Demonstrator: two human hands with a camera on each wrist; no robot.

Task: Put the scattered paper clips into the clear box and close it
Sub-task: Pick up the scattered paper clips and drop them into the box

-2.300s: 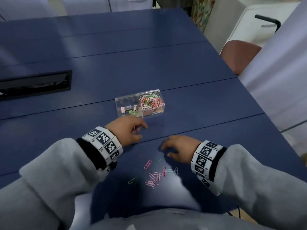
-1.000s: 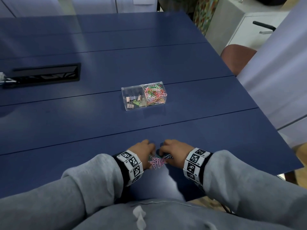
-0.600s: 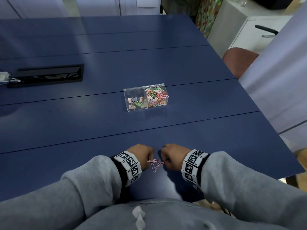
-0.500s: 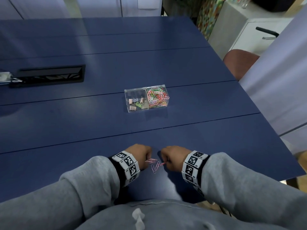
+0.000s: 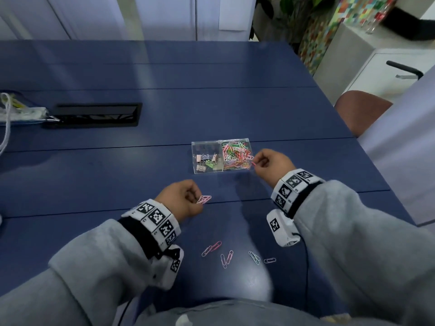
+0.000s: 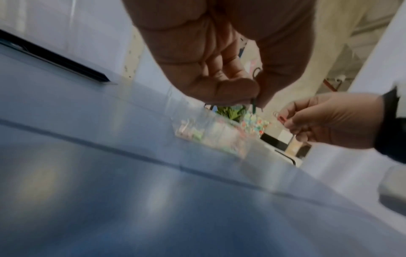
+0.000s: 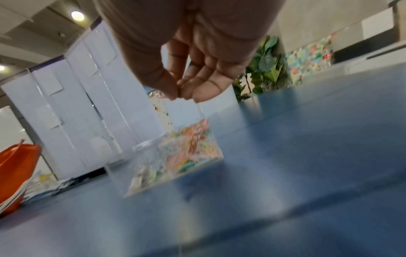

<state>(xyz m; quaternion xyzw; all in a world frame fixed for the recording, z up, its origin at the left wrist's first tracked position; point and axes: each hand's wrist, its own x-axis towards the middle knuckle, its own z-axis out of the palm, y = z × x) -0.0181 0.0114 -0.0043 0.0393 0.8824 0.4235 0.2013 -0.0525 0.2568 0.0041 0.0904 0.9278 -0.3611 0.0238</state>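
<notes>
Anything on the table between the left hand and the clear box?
No. In the head view, only bare blue table separates the left hand, which pinches pink paper clips, from the clear box.

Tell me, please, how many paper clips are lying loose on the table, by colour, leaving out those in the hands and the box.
Pink paper clips: 4
Blue paper clips: 1
Lilac-grey paper clips: 1
Total: 6

No readable text, only black-and-white marker squares on wristbands (image 5: 156, 217)
</notes>
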